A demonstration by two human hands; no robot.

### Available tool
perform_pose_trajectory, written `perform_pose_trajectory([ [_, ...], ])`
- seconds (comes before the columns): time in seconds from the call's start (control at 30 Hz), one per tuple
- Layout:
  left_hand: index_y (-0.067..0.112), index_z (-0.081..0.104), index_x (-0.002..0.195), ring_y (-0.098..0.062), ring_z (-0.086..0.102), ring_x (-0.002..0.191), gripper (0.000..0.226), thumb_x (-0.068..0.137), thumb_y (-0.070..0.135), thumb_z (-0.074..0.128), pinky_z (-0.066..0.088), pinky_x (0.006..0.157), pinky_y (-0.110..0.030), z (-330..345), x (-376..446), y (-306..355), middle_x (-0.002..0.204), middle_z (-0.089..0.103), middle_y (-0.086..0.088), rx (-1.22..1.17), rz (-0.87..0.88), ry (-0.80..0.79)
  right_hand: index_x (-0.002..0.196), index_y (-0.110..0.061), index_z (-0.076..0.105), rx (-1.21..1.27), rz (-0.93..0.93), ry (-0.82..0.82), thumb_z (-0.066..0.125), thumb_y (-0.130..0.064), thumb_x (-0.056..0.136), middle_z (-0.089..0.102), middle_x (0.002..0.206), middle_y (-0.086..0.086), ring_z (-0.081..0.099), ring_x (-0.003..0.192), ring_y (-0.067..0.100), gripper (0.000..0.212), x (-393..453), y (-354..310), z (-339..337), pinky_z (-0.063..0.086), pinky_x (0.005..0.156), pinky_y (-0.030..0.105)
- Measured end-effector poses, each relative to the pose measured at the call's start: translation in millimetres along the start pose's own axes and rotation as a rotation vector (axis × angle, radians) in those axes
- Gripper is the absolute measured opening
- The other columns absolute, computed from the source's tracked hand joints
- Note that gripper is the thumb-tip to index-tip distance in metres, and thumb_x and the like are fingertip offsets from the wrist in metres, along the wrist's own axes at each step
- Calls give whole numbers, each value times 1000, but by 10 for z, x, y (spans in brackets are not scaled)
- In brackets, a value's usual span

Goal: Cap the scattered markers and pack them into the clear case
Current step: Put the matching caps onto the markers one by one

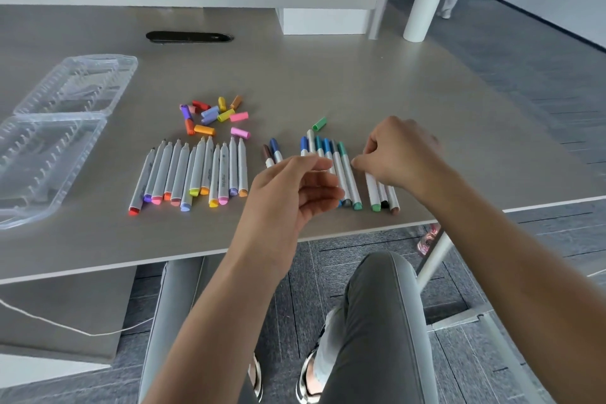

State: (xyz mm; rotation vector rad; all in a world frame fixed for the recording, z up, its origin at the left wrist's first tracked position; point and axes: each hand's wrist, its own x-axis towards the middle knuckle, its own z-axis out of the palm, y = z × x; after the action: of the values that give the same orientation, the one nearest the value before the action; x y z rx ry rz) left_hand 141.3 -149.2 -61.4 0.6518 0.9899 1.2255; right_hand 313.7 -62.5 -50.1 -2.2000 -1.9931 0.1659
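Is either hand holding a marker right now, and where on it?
The right hand rests curled on the rightmost markers, over their cap ends; a firm grip cannot be confirmed. The left hand hovers loosely curled, holding nothing.

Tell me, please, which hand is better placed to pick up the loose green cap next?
Right, probably. The right hand rests at the capped markers just below the green cap; the left hand hovers lower and farther away.

bare forearms [213,321], grey trousers [377,321], sandals [308,377].

Office: desk [328,75] with cable grommet [189,36]
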Motion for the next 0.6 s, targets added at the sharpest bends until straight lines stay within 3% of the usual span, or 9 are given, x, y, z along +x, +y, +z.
perform_pose_trajectory([
  [0.2, -3, 71, 100, -33, 70, 83, 24, 101, 15, 54, 59, 77, -39, -190, -57, -24, 87, 71, -20, -17, 20, 29, 80, -14, 78, -10, 22, 64, 76, -34, 84, 75, 79, 4, 69, 74, 26, 20, 12, 71, -15, 35, 56, 25],
  [0.47, -5, 70, 105, -32, 70, 82, 26, 102, 14, 54, 58, 79, -41, -185, -99, -69, 88, 71, -19, -19, 14, 10, 76, -12, 68, -44, 22, 69, 74, -43, 85, 65, 68, 3, 61, 67, 26, 33, 26, 59, 71, 39, 61, 29],
  [0.6, -3, 71, 100, -29, 69, 78, 21, 100, 13, 57, 57, 78, -41, -156, -77, -85, 86, 71, -18, 88, 69, 21, 68, -12, 58, -50, 0, 71, 71, -43, 85, 55, 61, 3, 56, 61, 28, 38, 33, -5, 87, 39, 59, 30],
])
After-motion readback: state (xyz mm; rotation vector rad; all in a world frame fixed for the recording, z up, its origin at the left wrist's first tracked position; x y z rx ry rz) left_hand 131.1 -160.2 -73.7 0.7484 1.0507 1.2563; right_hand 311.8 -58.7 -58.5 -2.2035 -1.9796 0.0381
